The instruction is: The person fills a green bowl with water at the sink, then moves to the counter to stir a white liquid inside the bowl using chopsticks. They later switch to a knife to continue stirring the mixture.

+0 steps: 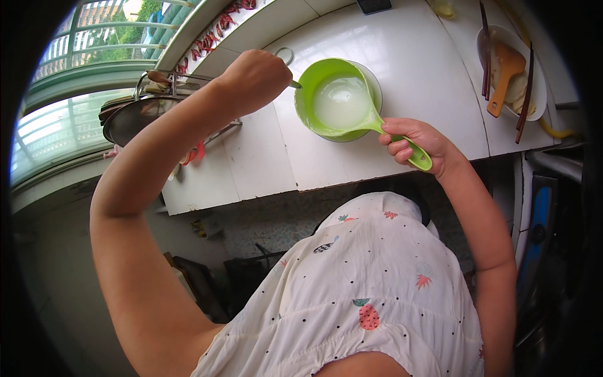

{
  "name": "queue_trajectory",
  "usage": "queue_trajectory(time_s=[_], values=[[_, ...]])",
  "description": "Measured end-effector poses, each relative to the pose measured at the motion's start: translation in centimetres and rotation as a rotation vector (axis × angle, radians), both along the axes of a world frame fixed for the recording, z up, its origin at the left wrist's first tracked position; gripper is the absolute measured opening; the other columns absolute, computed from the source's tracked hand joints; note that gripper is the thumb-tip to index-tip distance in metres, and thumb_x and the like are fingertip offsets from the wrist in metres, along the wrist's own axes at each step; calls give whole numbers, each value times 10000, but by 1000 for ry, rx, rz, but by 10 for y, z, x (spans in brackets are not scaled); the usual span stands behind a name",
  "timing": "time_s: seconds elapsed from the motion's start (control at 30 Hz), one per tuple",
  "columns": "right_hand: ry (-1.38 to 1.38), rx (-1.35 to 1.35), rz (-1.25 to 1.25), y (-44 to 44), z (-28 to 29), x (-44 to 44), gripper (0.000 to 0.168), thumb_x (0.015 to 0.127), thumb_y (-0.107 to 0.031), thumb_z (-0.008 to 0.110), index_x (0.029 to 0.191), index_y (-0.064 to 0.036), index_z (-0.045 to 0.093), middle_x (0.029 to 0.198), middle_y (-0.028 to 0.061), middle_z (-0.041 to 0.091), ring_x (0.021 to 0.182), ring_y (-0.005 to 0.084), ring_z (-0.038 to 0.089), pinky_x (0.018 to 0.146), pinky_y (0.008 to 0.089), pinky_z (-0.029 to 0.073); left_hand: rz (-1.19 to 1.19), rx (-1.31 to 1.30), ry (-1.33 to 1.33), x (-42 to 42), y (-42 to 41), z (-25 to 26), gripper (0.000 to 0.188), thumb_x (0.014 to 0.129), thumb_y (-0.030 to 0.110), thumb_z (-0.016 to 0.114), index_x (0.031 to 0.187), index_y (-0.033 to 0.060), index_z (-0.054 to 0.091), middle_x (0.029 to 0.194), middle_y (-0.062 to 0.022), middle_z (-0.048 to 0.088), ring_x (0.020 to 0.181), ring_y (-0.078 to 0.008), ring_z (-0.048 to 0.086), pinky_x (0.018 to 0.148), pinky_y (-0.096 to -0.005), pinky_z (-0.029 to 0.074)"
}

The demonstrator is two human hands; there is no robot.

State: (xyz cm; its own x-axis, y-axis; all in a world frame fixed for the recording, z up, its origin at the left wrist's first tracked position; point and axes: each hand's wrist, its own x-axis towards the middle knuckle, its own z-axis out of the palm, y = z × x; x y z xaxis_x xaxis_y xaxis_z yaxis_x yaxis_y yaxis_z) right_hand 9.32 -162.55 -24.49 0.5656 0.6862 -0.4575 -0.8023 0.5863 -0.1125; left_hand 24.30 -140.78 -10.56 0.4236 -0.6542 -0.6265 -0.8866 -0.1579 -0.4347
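Observation:
My right hand [414,143] is closed round the handle of a green plastic ladle-like scoop [308,110], which holds a whitish liquid [342,101]. Beneath the scoop, the rim of a round bowl or dish [377,89] shows on the white tiled counter [424,75]. My left hand [259,80] is raised at the scoop's left side, its fingers curled round a thin utensil [295,85]. Only that utensil's greenish end shows, at the scoop's rim; the hand hides the rest. A small round lid [284,55] lies just beyond my left hand.
At the right, a white oval dish [541,94] holds a wooden spatula [506,75] and pale dough-like food, with chopsticks [525,94] across it. A wok [136,120] and rack stand at the left. Dried red chilies [205,43] line the sill. A dark device [373,5] lies at the back.

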Motion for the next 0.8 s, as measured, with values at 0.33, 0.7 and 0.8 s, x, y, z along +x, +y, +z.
queue_trajectory(time_s=[0.33,0.7,0.8], values=[[27,37,-113,10,0,-10,55,901,-83,448,921,-35,427,795,34,458,520,1,368,395,117,359,312,-42,88,-14,14,-1,233,731,-15,518,911,63,644,641,-133,578,632,-298,595,580,-384,466],[22,-1,-111,22,4,-14,84,898,-95,464,956,-40,437,781,29,468,519,6,381,393,117,360,353,-236,213,-9,17,-8,195,769,51,541,919,101,656,662,-131,594,617,-301,585,545,-398,435],[22,0,-101,23,1,-15,90,899,-102,467,963,-45,440,780,26,470,521,7,387,392,118,361,199,-283,70,13,3,-10,221,789,94,537,971,133,657,684,-116,610,603,-286,590,524,-379,437]])
